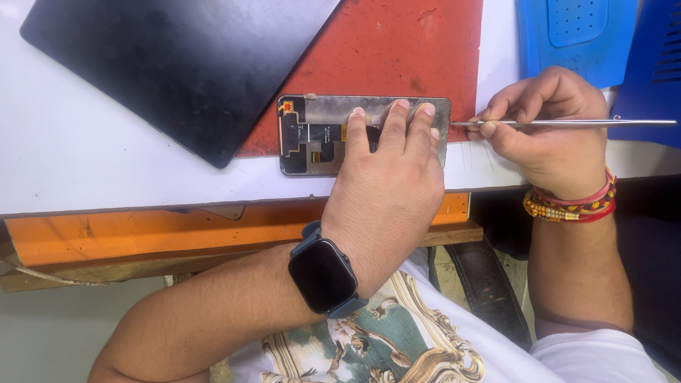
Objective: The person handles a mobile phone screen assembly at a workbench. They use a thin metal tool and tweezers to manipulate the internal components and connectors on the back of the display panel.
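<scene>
A phone screen panel (pixel 319 113) lies face down on the white table, its metal back and an orange-and-black flex cable showing. My left hand (pixel 386 174) presses flat on its right half, fingers spread over the panel. My right hand (pixel 546 131) sits just right of the panel and pinches a long thin metal tool (pixel 567 123), a pair of tweezers or a pry rod. The tool lies level and its tip meets the panel's right edge. A dark smartwatch is on my left wrist, and red and yellow thread bands are on my right.
A large black tablet-like slab (pixel 177 64) lies at the back left, overlapping a red mat (pixel 397 50). A blue mat (pixel 574 35) is at the back right. The white table (pixel 85 170) ends in an orange front edge (pixel 142 230) close to my body.
</scene>
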